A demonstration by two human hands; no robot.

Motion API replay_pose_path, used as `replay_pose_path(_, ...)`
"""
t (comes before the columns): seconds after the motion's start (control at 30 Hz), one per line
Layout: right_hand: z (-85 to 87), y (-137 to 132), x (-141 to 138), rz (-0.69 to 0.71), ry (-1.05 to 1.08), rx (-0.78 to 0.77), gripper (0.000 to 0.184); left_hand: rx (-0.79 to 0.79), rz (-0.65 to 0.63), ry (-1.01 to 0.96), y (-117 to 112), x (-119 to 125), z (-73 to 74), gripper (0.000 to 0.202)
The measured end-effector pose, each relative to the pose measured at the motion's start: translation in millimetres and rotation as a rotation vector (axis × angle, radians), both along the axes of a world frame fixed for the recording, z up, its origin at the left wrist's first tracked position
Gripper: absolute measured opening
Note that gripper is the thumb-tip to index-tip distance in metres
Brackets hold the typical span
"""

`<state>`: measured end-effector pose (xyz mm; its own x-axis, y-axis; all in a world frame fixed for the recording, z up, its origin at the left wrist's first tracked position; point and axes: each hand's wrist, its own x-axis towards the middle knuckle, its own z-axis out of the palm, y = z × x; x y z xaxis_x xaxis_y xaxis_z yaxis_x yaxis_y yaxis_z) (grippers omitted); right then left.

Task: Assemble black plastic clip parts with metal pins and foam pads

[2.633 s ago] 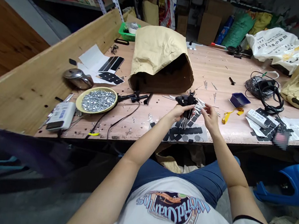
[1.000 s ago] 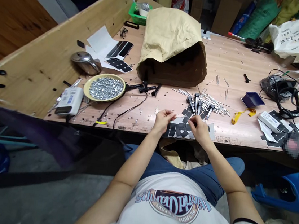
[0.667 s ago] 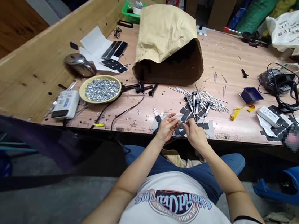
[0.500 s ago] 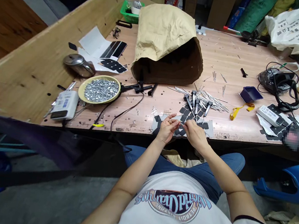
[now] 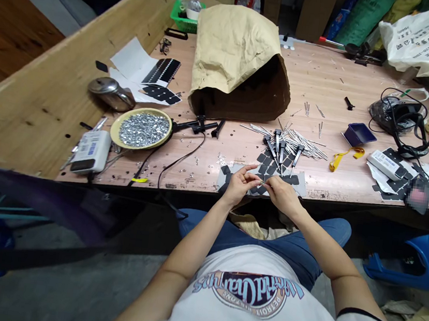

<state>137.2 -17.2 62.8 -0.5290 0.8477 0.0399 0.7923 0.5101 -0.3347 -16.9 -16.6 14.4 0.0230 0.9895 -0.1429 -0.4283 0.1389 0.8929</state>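
Note:
My left hand (image 5: 239, 185) and my right hand (image 5: 280, 193) meet at the table's front edge, fingertips pinched close together. Between them is something small and thin, too tiny to name. Beneath and behind the hands lies a sheet with black adhesive pads (image 5: 265, 161). On it rest several black-headed pieces with thin metal stems (image 5: 281, 150). Past these, a loose pile of thin metal rods (image 5: 306, 144) is spread out. Small metal bits (image 5: 221, 159) are scattered left of the sheet.
A yellow bowl of small metal pieces (image 5: 115, 131) stands at left, near a white box (image 5: 92, 151). An open brown paper bag (image 5: 236, 48) lies at the back. To the right are a dark blue tray (image 5: 359, 132), a yellow strap (image 5: 338, 159) and black headgear with cables (image 5: 409, 132).
My fingertips have shifted slightly down, and the right hand's fingers have curled in closer to the left's. Things on the table stay where they were.

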Motion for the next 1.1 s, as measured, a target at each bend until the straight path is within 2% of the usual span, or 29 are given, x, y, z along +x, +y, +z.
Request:
replay_pose_path(0.13,-5.4,0.8,2.1,-0.056,0.198,-0.120,0.024,0.056,0.024,0.064,-2.2,0.7,0.4,0.055)
replay_pose_path(0.33,-5.4,4.3,2.1,-0.122,0.486,-0.299,0.028,0.131,0.002,0.040,-5.3,4.0,-1.9,0.048)
replay_pose_path(0.4,-6.2,4.2,4.5,-0.151,0.530,-0.417,0.032,0.131,-0.019,0.030,-6.0,4.7,-3.9,0.046)
replay_pose_path(0.47,-8.6,0.3,9.4,-0.142,0.569,-0.558,0.033,0.122,-0.024,0.014,-6.3,4.1,-7.0,0.044)
replay_pose_path(0.53,-12.6,-8.3,17.2,-0.080,0.596,-0.620,0.035,0.109,-0.014,-0.007,-6.9,2.6,-11.1,0.043)
replay_pose_path(0.63,-21.1,-25.0,34.3,0.030,0.558,-0.562,0.038,0.082,-0.071,0.000,-9.3,0.9,-16.8,0.041)
replay_pose_path(0.7,-28.2,-32.2,47.5,-0.001,0.493,-0.446,0.036,0.065,-0.125,0.049,-11.7,1.3,-18.8,0.045)
replay_pose_path(0.77,-36.0,-33.6,57.8,-0.171,0.411,-0.279,0.036,0.074,-0.114,0.112,-13.4,1.8,-18.7,0.051)
replay_pose_path(0.87,-47.0,-31.3,58.2,-0.493,0.242,-0.105,0.036,0.133,0.004,0.190,-12.3,0.2,-15.5,0.056)
replay_pose_path(0.9,-49.9,-31.3,53.9,-0.522,0.195,-0.105,0.036,0.154,0.044,0.205,-11.0,-1.2,-14.2,0.055)
replay_pose_path(0.93,-52.1,-31.9,48.3,-0.492,0.165,-0.125,0.035,0.173,0.080,0.218,-9.5,-3.1,-12.9,0.054)
replay_pose_path(1.03,-53.3,-34.6,33.6,-0.342,0.139,-0.171,0.035,0.206,0.151,0.251,-5.2,-10.4,-10.3,0.051)
replay_pose_path(1.1,-50.5,-34.4,30.6,-0.470,0.091,-0.128,0.037,0.211,0.187,0.270,-3.9,-15.3,-9.3,0.049)
